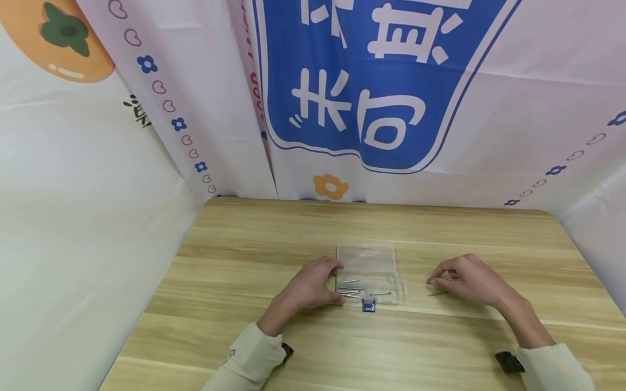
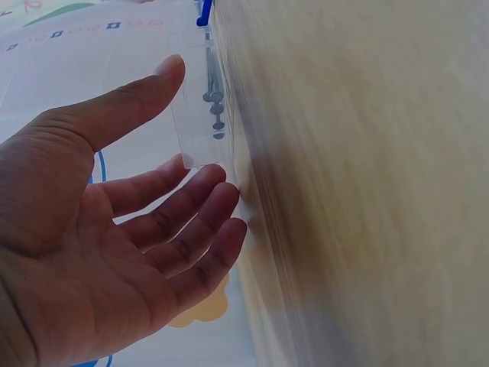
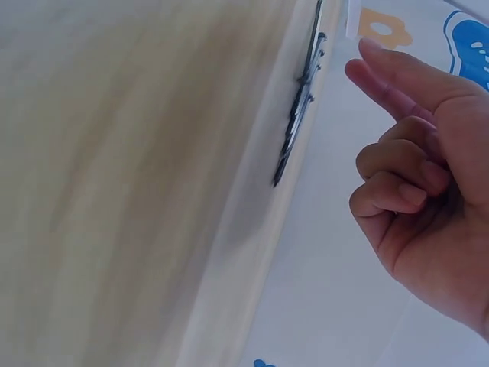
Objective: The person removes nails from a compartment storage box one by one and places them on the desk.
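Observation:
A clear plastic zip bag (image 1: 367,260) lies flat at the table's middle, with several nails (image 1: 352,290) inside and a blue slider (image 1: 368,307) at its near end. My left hand (image 1: 335,281) rests at the bag's left edge, fingers relaxed and spread. In the left wrist view the bag (image 2: 197,92) and its nails (image 2: 216,107) sit just past the fingertips (image 2: 218,180) of the left hand (image 2: 191,130). To the right, my right hand (image 1: 432,277) hovers by a few loose nails (image 1: 435,282). In the right wrist view those nails (image 3: 300,107) lie apart from the right hand (image 3: 374,115); its index finger is straight and the others are curled, holding nothing.
The wooden table (image 1: 293,239) is walled on three sides by white printed banners (image 1: 371,108), close behind and to both sides. Both arms wear cream sleeves (image 1: 249,358) with dark wrist mounts (image 1: 508,361).

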Demonstrator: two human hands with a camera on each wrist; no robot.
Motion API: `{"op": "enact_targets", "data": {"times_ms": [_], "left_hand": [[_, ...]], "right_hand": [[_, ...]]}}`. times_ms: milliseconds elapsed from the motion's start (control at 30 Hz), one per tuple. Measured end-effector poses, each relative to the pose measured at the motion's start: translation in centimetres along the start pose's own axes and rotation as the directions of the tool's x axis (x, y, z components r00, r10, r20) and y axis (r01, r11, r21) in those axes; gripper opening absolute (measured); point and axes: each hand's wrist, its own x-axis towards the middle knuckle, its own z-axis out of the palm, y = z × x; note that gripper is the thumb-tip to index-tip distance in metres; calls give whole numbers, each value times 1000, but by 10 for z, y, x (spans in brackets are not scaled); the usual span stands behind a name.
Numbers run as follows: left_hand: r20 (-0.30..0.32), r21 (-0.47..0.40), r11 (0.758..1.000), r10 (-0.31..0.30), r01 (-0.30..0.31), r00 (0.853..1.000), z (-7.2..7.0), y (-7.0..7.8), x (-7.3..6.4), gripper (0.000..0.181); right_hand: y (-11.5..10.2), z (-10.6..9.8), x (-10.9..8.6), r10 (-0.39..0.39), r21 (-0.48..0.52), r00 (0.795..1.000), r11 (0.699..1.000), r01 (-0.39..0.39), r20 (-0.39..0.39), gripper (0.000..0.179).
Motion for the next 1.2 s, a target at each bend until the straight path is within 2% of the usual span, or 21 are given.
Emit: {"op": "enact_targets", "data": {"times_ms": [267, 533, 867, 1200], "left_hand": [[0, -1, 1000, 9, -9, 1000, 0, -1, 0, 64], [1, -5, 1000, 10, -10, 1000, -1, -1, 0, 64], [2, -2, 1000, 4, -4, 1000, 0, -2, 0, 65], [-2, -2, 1000, 19, -19, 1000, -1, -3, 0, 63]], "right_hand": [[-17, 3, 11, -32, 6, 999, 999, 32, -8, 4], [-33, 10, 23, -101, 40, 994, 994, 103, -36, 5], [-49, 24, 35, -131, 103, 991, 986, 129, 5, 5], [-59, 33, 41, -176, 116, 983, 979, 168, 56, 3]]}}
